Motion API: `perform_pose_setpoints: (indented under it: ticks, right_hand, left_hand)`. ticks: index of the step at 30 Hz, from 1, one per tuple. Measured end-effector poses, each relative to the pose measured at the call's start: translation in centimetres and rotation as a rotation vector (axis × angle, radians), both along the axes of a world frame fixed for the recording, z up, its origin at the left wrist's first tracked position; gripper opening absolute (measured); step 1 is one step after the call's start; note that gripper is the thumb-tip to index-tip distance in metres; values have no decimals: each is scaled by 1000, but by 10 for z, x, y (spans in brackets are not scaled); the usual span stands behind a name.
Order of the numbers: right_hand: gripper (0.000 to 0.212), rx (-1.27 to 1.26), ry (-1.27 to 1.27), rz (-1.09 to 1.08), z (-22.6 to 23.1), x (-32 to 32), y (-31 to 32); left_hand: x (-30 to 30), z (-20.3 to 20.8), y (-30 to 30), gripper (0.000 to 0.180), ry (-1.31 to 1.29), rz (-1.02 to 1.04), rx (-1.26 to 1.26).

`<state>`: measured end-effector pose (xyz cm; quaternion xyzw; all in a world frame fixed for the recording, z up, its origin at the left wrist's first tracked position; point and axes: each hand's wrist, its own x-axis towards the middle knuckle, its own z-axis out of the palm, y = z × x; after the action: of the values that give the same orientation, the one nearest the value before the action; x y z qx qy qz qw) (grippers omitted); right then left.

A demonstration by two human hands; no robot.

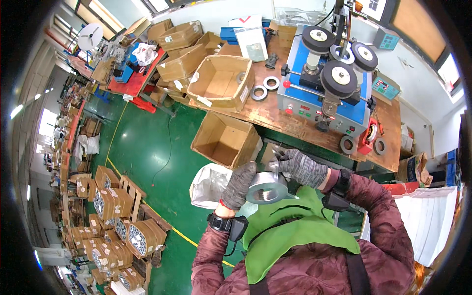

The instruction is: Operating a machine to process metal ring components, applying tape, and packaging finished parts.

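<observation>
A thick silver ring, like a coil of metal strip (pixel 267 191), is in front of the green apron (pixel 290 216). My left hand (pixel 238 187), in a grey knitted glove, closes on the coil's left side. My right hand (pixel 304 166), gloved the same way, has its fingers pinched at the coil's upper right. A shiny strip (pixel 272 165) rises from the coil to these fingertips; whether it is joined to the coil is hard to tell. Beyond my hands stands an open cardboard box (pixel 223 140), with a white sack (pixel 209 186) beside my left hand.
On the wooden bench (pixel 265 115) stands a blue machine (pixel 295 59) with black rollers. Metal rings (pixel 259 93) and a large cardboard box (pixel 221 81) lie left of it. A red tape dispenser (pixel 366 140) is near the bench's right end. Stacked boxes (pixel 113 201) fill the lower left.
</observation>
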<state>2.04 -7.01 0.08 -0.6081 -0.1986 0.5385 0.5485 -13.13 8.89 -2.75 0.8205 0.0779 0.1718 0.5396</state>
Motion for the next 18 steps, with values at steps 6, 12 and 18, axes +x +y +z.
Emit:
perform_pose_setpoints:
  ticks: [6,12,18]
  right_hand:
    - [16,139,175,-217,7,-8,6]
    - [17,212,-48,-322,9,-20,24]
    - [20,177,-152,-343,-8,-51,51]
  left_hand:
    - [0,18,14,36,127,332,-179]
    - [-18,5,-27,25,-128,389,-654]
    - [-24,-22,-23,27,50,436,-633]
